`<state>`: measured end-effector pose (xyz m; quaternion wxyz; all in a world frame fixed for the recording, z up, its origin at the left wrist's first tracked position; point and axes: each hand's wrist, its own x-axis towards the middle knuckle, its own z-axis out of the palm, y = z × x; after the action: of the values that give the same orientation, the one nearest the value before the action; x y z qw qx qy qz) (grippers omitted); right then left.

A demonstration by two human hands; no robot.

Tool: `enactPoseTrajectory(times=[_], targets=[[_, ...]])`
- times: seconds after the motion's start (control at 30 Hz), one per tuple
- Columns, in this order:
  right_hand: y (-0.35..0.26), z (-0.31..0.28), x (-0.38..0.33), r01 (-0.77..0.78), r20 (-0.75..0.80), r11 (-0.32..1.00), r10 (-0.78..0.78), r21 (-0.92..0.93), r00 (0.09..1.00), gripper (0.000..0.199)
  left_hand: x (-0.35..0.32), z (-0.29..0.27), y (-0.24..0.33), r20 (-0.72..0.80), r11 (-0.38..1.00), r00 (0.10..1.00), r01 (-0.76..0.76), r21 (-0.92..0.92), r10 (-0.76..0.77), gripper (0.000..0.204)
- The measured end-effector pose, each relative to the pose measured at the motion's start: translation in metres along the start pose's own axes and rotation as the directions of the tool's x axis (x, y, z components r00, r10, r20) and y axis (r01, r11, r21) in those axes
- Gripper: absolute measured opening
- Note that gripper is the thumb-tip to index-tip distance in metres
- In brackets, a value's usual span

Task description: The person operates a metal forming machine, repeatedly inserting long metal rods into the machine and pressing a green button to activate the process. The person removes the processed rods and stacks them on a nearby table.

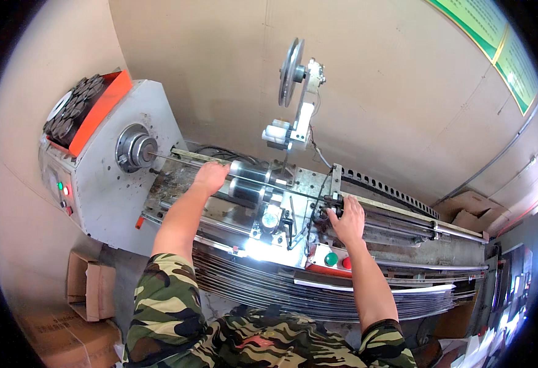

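Observation:
A long thin metal rod runs from the round chuck at the left across a lathe-like machine. My left hand is closed on the rod just left of two shiny metal cylinders; its fingertips are partly hidden. Farther right, my right hand curves round a dark fitting at the rod's right part, thumb on the near side. Between the hands sits the carriage with a round gauge and a black lever.
A grey wheel on an arm rises behind the carriage. Green and red buttons sit below my right hand. Many thin rods lie along the machine's front. An orange tray of dark round parts tops the headstock; cardboard boxes stand lower left.

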<state>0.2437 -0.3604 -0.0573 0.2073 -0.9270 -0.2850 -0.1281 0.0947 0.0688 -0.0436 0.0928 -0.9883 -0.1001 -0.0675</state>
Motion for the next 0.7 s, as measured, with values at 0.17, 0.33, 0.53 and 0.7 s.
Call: enactPoseTrajectory(times=[0.17,0.33,0.53,0.7], targets=[[0.003,-0.001,0.000,-0.010,-0.001,1.000,0.010,-0.010,1.000,0.068,0.007,-0.006,0.008,0.077,1.000,0.997,0.009,0.021,-0.010,0.024],[0.002,0.000,0.001,0.003,-0.005,1.000,-0.003,-0.005,1.000,0.067,0.005,0.008,0.002,0.005,1.000,1.000,-0.006,0.018,0.006,0.018],[0.001,-0.001,-0.001,-0.017,0.002,1.000,0.017,-0.010,1.000,0.069,0.004,-0.017,0.015,0.043,0.999,0.999,0.005,0.049,-0.007,0.020],[0.000,0.002,-0.001,-0.016,-0.014,1.000,0.015,-0.013,1.000,0.070,0.004,-0.001,0.006,-0.014,1.000,1.000,-0.021,0.015,0.021,0.019]])
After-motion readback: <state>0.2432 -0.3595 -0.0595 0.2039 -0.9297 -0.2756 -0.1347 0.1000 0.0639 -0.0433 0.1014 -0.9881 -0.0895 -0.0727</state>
